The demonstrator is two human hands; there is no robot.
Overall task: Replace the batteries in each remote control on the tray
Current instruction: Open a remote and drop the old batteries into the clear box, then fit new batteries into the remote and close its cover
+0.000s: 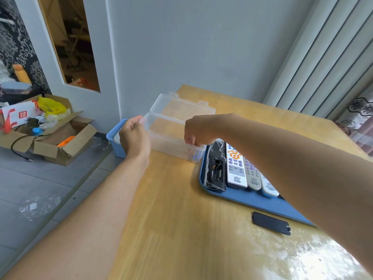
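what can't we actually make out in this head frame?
- Right hand: fingertips dip into the clear box; anything pinched is hidden by the hand and blurred.
- Blue bin: contents hidden by the left hand.
- Tray: right part covered by the right forearm, so the remote count is unknown.
- Black remote: its open bay is too small to show batteries.

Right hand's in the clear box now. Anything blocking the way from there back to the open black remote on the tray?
Nothing visible does. The right hand reaches into the clear box, and the black remote lies just beside it, battery bay uncovered.
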